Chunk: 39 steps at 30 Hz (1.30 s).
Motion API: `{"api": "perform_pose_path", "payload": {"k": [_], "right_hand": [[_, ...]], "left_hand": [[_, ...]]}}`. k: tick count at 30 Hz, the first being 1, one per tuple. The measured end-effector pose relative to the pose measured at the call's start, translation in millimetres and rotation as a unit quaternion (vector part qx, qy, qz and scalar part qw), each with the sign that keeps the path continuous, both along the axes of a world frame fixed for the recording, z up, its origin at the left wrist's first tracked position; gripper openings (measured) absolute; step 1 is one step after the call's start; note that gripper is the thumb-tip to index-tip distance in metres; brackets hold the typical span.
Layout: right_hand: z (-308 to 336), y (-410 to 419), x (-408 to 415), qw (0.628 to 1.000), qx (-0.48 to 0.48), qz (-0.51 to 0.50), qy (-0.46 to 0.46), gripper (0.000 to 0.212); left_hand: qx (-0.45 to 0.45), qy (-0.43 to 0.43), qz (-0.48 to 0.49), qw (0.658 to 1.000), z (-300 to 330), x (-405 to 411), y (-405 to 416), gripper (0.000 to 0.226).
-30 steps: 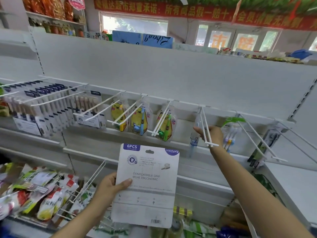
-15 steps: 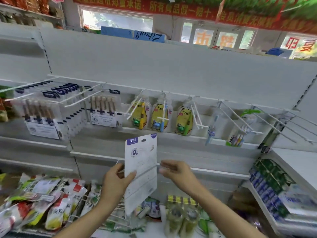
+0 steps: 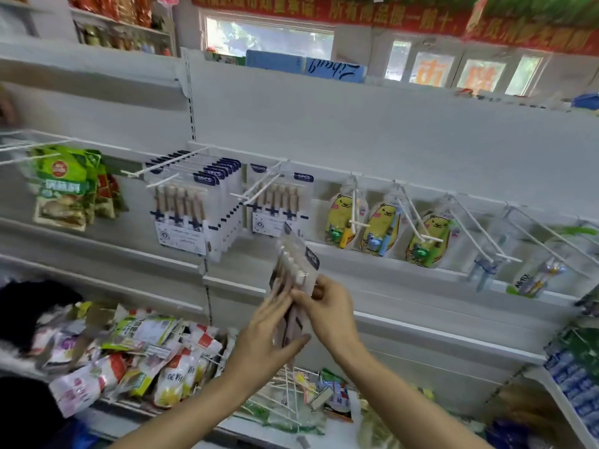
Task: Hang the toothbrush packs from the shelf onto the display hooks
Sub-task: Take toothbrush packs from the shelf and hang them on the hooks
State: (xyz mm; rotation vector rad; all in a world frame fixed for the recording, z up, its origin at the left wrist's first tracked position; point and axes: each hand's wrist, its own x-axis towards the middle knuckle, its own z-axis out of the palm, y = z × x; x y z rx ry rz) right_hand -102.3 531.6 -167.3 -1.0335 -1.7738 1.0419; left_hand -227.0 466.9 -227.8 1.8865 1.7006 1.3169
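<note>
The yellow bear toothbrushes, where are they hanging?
In the head view, the three yellow bear toothbrush packs hang right of centre, just right of the six-piece toothbrush pack and above the right hand.

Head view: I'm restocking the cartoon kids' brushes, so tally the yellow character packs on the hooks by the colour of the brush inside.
Yellow brush pack: 1
Blue brush pack: 1
Green brush pack: 1
Total: 3

shop interior | white metal shelving back panel (image 3: 356,124) | daylit windows (image 3: 269,38) behind, top | red banner (image 3: 324,11) with yellow characters overhead | snack packets (image 3: 136,358) heaped lower left
</note>
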Motion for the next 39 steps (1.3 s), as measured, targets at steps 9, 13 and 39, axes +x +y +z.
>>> {"api": "perform_pose_path", "payload": {"k": [9,13,39], "right_hand": [[20,30,-37,0.997,-0.004,0.08,-0.017,0.01],[27,35,-71,0.992,-0.011,0.129,0.004,0.023],[29,85,-256,0.998,-0.034,0.055,0.027,0.009]], "left_hand": [[0.058,-0.041,0.159,0.985,5,-101,-17,0.078],[-0.042,-0.23,0.153,0.96,-1,-156,-24,0.091],[-0.076,-0.252,0.055,0.963,-1,-372,47,0.06]]}}
